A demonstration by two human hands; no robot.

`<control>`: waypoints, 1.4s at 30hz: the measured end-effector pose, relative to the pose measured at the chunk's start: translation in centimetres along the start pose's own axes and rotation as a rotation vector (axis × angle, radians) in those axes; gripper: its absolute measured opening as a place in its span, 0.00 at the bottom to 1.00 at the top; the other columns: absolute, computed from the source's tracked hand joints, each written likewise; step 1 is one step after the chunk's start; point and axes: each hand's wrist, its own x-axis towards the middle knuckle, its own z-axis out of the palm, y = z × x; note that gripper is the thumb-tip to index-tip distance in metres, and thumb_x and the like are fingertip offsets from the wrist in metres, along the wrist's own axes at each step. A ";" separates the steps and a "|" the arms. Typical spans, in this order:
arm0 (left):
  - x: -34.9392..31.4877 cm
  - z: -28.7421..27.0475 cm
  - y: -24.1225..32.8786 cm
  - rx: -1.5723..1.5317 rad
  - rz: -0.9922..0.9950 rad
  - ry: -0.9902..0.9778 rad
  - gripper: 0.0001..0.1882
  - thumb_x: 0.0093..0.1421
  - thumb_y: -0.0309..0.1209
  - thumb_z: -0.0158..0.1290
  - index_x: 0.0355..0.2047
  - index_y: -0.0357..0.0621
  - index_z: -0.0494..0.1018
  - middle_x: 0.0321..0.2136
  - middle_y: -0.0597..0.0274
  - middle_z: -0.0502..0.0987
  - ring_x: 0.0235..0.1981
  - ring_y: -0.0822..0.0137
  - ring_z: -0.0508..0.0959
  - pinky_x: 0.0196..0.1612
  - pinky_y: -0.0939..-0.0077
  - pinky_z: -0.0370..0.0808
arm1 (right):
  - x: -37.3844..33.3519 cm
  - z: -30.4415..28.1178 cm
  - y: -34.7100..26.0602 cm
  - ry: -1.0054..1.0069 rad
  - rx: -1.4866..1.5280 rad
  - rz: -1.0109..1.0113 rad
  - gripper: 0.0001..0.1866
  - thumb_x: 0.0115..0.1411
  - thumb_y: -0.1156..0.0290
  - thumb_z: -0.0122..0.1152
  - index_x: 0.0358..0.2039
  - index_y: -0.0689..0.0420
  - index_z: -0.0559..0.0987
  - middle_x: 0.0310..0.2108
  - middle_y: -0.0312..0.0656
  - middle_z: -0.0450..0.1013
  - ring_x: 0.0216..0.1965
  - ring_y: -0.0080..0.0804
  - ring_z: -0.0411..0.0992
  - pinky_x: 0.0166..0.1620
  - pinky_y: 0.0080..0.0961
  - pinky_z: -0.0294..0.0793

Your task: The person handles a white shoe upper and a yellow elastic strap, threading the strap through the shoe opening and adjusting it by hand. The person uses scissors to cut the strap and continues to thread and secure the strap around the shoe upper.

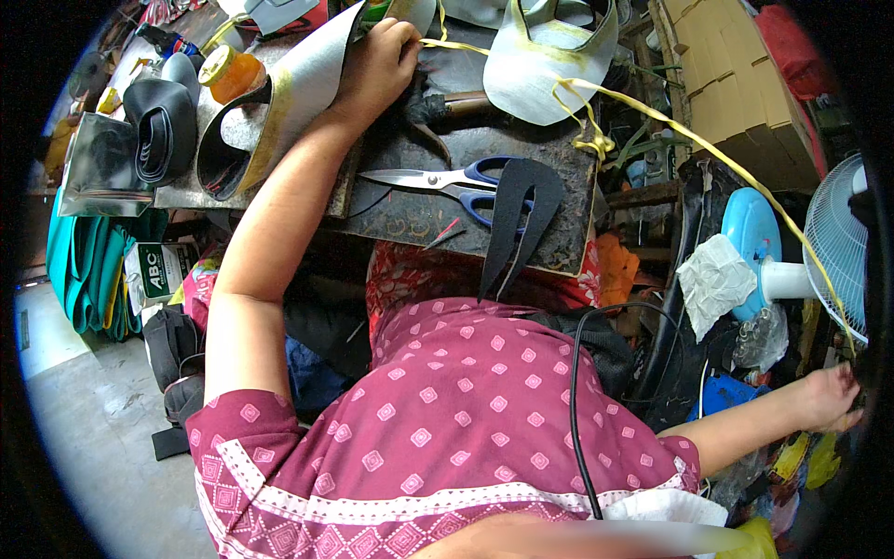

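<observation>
My left hand (380, 58) reaches to the far side of the worktable, beside a curled grey-white sheet (293, 88). Its fingers are curled in, and a thin yellow strip (694, 140) meets them; what they grip is hidden. Out to the far right, my right hand (824, 399) is partly smeared by motion near the fan. The strip hangs through the air to its fingertips, which look closed on it. A grey-white cut piece (545, 79) with a cut-out lies under part of the strip. Blue-handled scissors (438, 179) lie partly beneath a black U-shaped piece (520, 200).
A hammer (456, 104) lies on the dark worktable (391, 219). At the left stand an orange jar (233, 74) and a black roll (166, 130). Flat cardboard (717, 70) and a blue-and-white fan (792, 279) are at the right. A black cable (575, 401) crosses my front.
</observation>
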 end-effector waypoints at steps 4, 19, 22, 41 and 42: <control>-0.2 -0.1 1.1 0.013 0.072 -0.038 0.16 0.52 0.28 0.54 0.42 0.44 0.77 0.36 0.53 0.75 0.37 0.53 0.78 0.41 0.64 0.76 | 1.0 -1.0 -0.3 0.050 -0.020 -0.067 0.26 0.63 0.59 0.43 0.35 0.77 0.70 0.34 0.62 0.67 0.41 0.53 0.65 0.48 0.49 0.65; -1.0 -3.7 6.8 -1.833 -0.236 -1.117 0.40 0.61 0.63 0.41 0.38 0.28 0.74 0.23 0.63 0.68 0.18 0.78 0.62 0.16 0.84 0.54 | -14.5 22.4 12.3 -0.527 -0.028 0.504 0.26 0.62 0.81 0.53 0.61 0.59 0.62 0.39 0.48 0.70 0.25 0.23 0.61 0.28 0.19 0.61; -1.0 -3.6 7.8 -1.689 -0.148 -1.214 0.37 0.59 0.62 0.47 0.35 0.32 0.78 0.23 0.62 0.73 0.18 0.78 0.65 0.18 0.84 0.57 | -18.2 25.1 12.9 -0.598 -0.120 0.522 0.29 0.62 0.80 0.53 0.63 0.58 0.60 0.38 0.46 0.74 0.28 0.25 0.69 0.30 0.18 0.66; -2.7 -1.1 19.8 -0.713 -0.017 -0.128 0.25 0.51 0.36 0.65 0.48 0.42 0.75 0.43 0.53 0.73 0.44 0.55 0.73 0.49 0.65 0.71 | -25.9 30.0 12.4 -0.632 0.277 0.805 0.40 0.58 0.79 0.59 0.68 0.58 0.52 0.37 0.41 0.74 0.36 0.26 0.72 0.42 0.21 0.72; -2.4 -0.1 20.7 -0.691 0.073 -0.058 0.27 0.50 0.37 0.65 0.50 0.41 0.74 0.46 0.51 0.72 0.49 0.51 0.71 0.53 0.61 0.69 | -26.2 30.4 11.7 -0.584 0.255 0.778 0.39 0.57 0.79 0.59 0.68 0.58 0.53 0.35 0.40 0.73 0.34 0.24 0.71 0.40 0.20 0.71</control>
